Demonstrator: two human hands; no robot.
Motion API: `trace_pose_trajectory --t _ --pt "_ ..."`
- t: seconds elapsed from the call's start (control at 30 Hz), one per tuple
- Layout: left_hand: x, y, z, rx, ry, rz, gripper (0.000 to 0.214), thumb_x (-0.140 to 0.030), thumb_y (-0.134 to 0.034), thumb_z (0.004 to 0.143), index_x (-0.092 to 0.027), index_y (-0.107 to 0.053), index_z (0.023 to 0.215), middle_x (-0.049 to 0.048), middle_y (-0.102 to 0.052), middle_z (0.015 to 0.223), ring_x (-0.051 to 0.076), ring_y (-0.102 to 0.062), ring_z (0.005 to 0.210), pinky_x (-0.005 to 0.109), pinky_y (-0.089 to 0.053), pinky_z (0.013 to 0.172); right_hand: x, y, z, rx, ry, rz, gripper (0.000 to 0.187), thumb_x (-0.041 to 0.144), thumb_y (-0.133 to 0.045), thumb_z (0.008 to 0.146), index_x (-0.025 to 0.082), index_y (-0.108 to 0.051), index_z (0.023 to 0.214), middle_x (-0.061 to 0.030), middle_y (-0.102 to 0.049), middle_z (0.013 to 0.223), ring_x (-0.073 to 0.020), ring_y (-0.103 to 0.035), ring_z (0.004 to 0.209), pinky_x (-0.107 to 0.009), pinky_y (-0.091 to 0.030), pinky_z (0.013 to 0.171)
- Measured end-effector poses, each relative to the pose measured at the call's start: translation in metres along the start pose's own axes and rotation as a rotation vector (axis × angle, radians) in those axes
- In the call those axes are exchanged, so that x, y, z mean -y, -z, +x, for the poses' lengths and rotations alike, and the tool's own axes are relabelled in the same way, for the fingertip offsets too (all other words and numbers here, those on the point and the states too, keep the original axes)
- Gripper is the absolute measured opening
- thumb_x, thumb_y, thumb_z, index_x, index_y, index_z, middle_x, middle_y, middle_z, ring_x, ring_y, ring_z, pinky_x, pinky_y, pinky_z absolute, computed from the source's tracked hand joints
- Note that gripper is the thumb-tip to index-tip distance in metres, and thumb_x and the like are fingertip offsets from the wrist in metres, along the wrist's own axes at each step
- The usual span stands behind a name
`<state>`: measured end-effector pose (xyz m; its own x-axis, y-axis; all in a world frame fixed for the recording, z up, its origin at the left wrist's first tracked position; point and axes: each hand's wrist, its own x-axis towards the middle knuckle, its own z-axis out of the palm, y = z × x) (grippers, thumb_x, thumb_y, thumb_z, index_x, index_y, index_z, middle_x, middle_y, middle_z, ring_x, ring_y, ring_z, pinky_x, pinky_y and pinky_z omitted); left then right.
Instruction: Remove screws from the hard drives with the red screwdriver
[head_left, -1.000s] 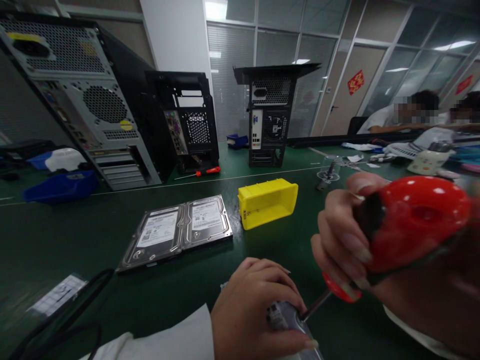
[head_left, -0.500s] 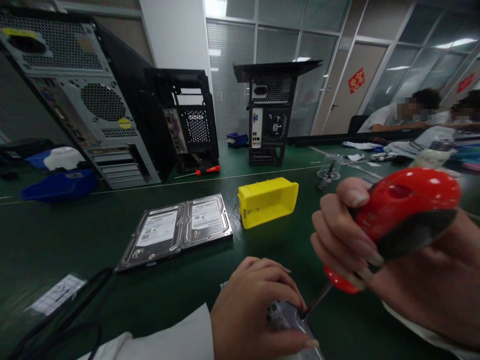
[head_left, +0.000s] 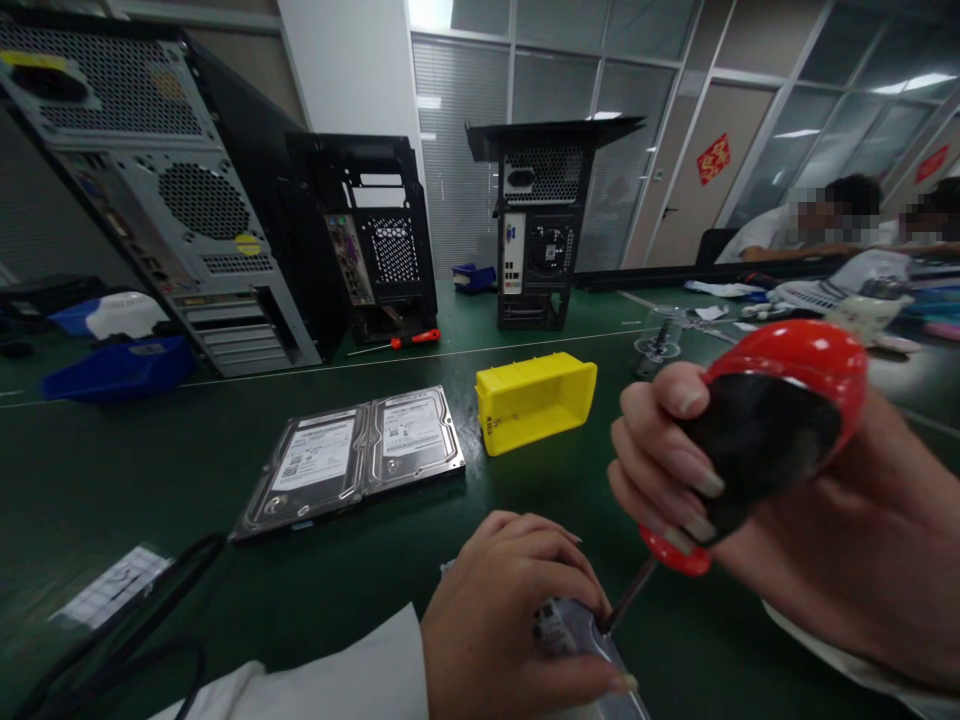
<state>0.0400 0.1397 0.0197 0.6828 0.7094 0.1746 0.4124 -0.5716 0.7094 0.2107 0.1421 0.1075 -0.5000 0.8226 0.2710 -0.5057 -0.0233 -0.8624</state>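
Observation:
At the bottom middle, my left hand [head_left: 517, 605] is wrapped over a hard drive [head_left: 581, 635], gripping it against the table; much of the drive is hidden under the palm. My right hand [head_left: 675, 460] is closed around the handle of a red and black screwdriver [head_left: 765, 430]. The shaft slants down to the left, and its tip touches the edge of the drive beside my left fingers. Beyond my hands stands a yellow bin [head_left: 534, 405], lying with its opening toward the right. Two more hard drives, one left [head_left: 319, 460] and one right [head_left: 412, 435], lie side by side on the table.
Computer cases stand at the back: a large one [head_left: 202, 200], a stripped frame [head_left: 375, 240] and a smaller tower [head_left: 536, 230]. Another screwdriver [head_left: 412, 341] lies before the frame. A blue bin [head_left: 120, 372] and black cable [head_left: 142, 610] are at left. People [head_left: 817, 225] sit far right.
The screwdriver handle has turned in my right hand, showing more of its black side, and has shifted slightly left. My left hand stays in place on the hard drive.

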Motion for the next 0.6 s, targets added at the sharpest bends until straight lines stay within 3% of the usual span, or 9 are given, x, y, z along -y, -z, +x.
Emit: trace_pose_trajectory --t 0.07,0.2,0.37,0.5,0.6 --pt "0.000 0.000 0.000 0.001 0.000 0.002 0.029 -0.046 -0.075 0.070 -0.024 -0.068 0.087 -0.0039 -0.067 0.098 0.019 -0.055 0.106 0.031 -0.031 0.088 -0.001 0.002 -0.002 -0.004 0.020 0.034 0.047 0.062 -0.041 0.085 0.021 -0.059 0.098 -0.0006 -0.047 0.066 -0.0101 -0.047 0.057 -0.023 -0.047 0.055" --pt "-0.001 0.000 -0.001 0.003 0.004 -0.002 0.028 -0.045 -0.075 0.070 -0.024 -0.068 0.087 -0.0042 -0.067 0.099 0.019 -0.054 0.106 0.031 -0.031 0.089 -0.005 0.008 -0.004 -0.041 0.081 0.026 0.047 0.065 -0.058 0.073 0.024 -0.056 0.096 0.0008 -0.048 0.065 -0.0096 -0.044 0.051 -0.023 -0.042 0.045" --pt "-0.001 0.001 0.000 0.009 0.011 -0.007 0.028 -0.046 -0.075 0.070 -0.024 -0.069 0.086 -0.0040 -0.067 0.099 0.019 -0.054 0.105 0.031 -0.031 0.088 -0.006 0.005 -0.002 -0.108 0.134 -0.052 0.040 0.057 -0.065 0.072 0.020 -0.060 0.087 -0.0004 -0.051 0.077 -0.0082 -0.050 0.058 -0.020 -0.050 0.052" --pt "-0.001 0.002 0.001 0.021 -0.005 0.003 0.027 -0.045 -0.075 0.070 -0.028 -0.071 0.090 -0.0051 -0.066 0.100 0.018 -0.054 0.104 0.031 -0.031 0.086 -0.003 -0.002 -0.001 -0.090 0.096 -0.063 0.042 0.061 -0.054 0.079 0.021 -0.064 0.088 -0.0009 -0.054 0.078 -0.0096 -0.053 0.068 -0.022 -0.052 0.065" --pt "0.000 0.002 0.001 0.030 -0.016 0.011 0.027 -0.045 -0.075 0.071 -0.029 -0.071 0.091 -0.0054 -0.067 0.100 0.018 -0.055 0.103 0.031 -0.031 0.083 -0.005 0.001 -0.004 -0.029 0.084 -0.051 0.048 0.060 -0.040 0.087 0.020 -0.064 0.097 -0.0026 -0.053 0.074 -0.0119 -0.052 0.069 -0.025 -0.051 0.066"
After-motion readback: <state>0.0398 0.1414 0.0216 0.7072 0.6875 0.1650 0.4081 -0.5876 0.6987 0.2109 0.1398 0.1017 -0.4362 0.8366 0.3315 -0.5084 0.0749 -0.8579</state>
